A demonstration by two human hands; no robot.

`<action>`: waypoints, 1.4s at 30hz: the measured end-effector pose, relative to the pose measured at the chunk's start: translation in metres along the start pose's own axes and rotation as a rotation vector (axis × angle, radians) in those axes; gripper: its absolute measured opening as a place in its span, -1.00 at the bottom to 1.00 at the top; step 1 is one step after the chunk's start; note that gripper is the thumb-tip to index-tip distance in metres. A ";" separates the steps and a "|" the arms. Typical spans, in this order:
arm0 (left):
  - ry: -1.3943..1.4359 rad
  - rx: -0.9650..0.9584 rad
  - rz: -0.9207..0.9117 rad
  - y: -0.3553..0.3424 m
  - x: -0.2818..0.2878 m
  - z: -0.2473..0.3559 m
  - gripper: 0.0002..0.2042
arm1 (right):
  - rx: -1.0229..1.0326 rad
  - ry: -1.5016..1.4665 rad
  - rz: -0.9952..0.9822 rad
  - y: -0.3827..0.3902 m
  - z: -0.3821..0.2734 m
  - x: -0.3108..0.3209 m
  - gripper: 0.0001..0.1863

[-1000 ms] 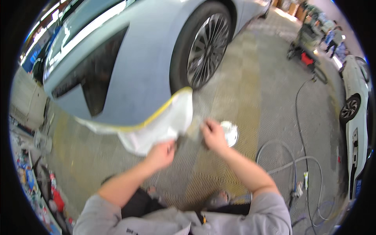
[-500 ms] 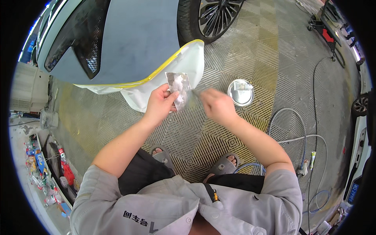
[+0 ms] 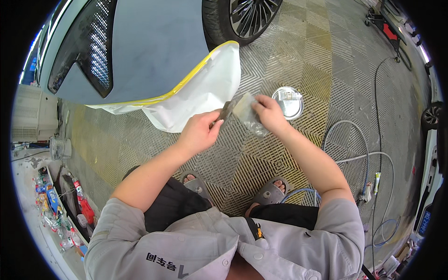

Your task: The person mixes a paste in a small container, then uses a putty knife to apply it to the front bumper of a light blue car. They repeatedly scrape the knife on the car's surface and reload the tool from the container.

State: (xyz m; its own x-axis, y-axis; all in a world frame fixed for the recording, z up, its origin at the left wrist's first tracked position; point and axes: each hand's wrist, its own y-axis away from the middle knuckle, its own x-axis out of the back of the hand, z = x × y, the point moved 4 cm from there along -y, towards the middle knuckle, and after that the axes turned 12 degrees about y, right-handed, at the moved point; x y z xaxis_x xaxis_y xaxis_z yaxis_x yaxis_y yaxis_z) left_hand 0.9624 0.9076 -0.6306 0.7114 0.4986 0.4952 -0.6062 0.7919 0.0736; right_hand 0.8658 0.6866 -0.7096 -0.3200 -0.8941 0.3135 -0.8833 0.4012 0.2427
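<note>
My left hand (image 3: 200, 132) is closed, thumb and fingers pinching a small dark flat piece (image 3: 227, 112) that looks like a scraper blade, seen almost edge-on. Close beside it on the right, my right hand (image 3: 270, 113) grips a thin greyish plate (image 3: 247, 112) with a pale smear, its lower part blurred and see-through. The two pieces nearly meet; whether they touch I cannot tell. Beyond my right hand, a round metal tin (image 3: 293, 111) stands on the floor with a small clear item (image 3: 288, 95) on top.
Ahead on the left is a matte grey car panel (image 3: 158, 51), edged with yellow tape (image 3: 186, 79) and white masking sheet (image 3: 210, 88). Its wheel (image 3: 219, 23) stands beyond. Hoses (image 3: 347, 122) curl over the grated floor (image 3: 308, 51) at right. A bin of bottles (image 3: 51, 205) stands left.
The hands have tilted and come closer together. A smeared plate was face-up in my left hand; now that hand shows a narrow dark piece, and a pale plate shows at my right hand.
</note>
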 end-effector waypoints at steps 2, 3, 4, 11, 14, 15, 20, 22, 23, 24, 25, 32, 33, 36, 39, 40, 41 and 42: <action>-0.055 -0.018 0.048 -0.003 0.008 -0.004 -0.84 | 0.076 -0.020 0.114 0.004 0.000 0.003 -0.72; -0.039 0.022 0.063 -0.006 0.012 -0.008 -0.82 | 0.211 0.020 0.209 0.009 -0.004 0.005 -0.73; 0.067 0.080 0.055 -0.009 0.013 -0.013 -0.84 | 0.288 0.075 0.271 0.014 -0.008 0.004 -0.73; 0.317 0.162 0.137 -0.014 0.016 -0.025 -0.84 | 0.519 0.666 0.157 0.022 -0.026 -0.006 -0.81; 0.399 0.169 0.194 -0.008 0.016 -0.019 -0.85 | 0.226 0.358 0.139 0.014 -0.014 0.011 -0.80; 0.413 0.202 0.198 -0.004 0.015 -0.017 -0.86 | 0.033 0.174 -0.009 0.014 -0.004 0.007 -0.80; 0.074 0.162 0.102 -0.002 0.016 -0.006 -0.82 | 0.072 0.114 -0.303 0.004 -0.006 -0.015 -0.80; -0.096 0.085 -0.137 -0.001 0.006 -0.005 -0.79 | 0.047 -0.367 -0.002 -0.007 -0.007 -0.004 -0.79; 0.068 0.062 -0.108 0.000 0.005 -0.004 -0.80 | -0.016 -0.594 0.025 -0.009 -0.004 -0.003 -0.78; 0.191 0.189 -0.107 0.001 0.001 -0.009 -0.81 | -0.079 -0.541 0.017 -0.009 -0.003 -0.005 -0.77; 0.409 0.174 -0.041 0.000 -0.001 -0.008 -0.77 | -0.087 -0.506 0.017 -0.007 -0.004 -0.006 -0.77; 0.811 0.257 0.123 -0.001 0.002 -0.011 -0.57 | -0.117 -0.467 -0.177 0.018 -0.018 -0.032 -0.73; 0.863 0.223 0.098 -0.001 0.002 -0.009 -0.56 | -0.106 -0.495 -0.171 0.011 -0.019 -0.024 -0.71; 0.791 0.179 0.047 -0.002 0.006 -0.007 -0.58 | -0.231 -0.580 0.052 -0.018 -0.012 0.014 -0.65; 0.730 0.223 0.049 -0.001 0.010 -0.009 -0.61 | -0.113 -0.558 0.030 -0.026 -0.013 0.023 -0.62; 0.705 0.214 0.034 -0.002 0.011 -0.009 -0.61 | -0.147 -0.513 0.047 -0.024 -0.011 0.023 -0.63; 0.691 0.211 0.012 -0.002 0.011 -0.009 -0.62 | 0.012 -0.458 0.002 -0.019 -0.017 0.018 -0.73; 0.697 0.224 -0.011 -0.001 0.009 -0.009 -0.62 | 0.053 -0.414 -0.058 -0.014 -0.019 0.013 -0.75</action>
State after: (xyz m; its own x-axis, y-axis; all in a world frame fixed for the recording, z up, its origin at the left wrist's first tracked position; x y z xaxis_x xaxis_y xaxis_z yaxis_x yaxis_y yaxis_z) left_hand 0.9726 0.9147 -0.6334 0.7335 0.6587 -0.1674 -0.6026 0.7443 0.2880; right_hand 0.8809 0.6727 -0.6911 -0.3702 -0.9238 -0.0976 -0.9168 0.3464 0.1986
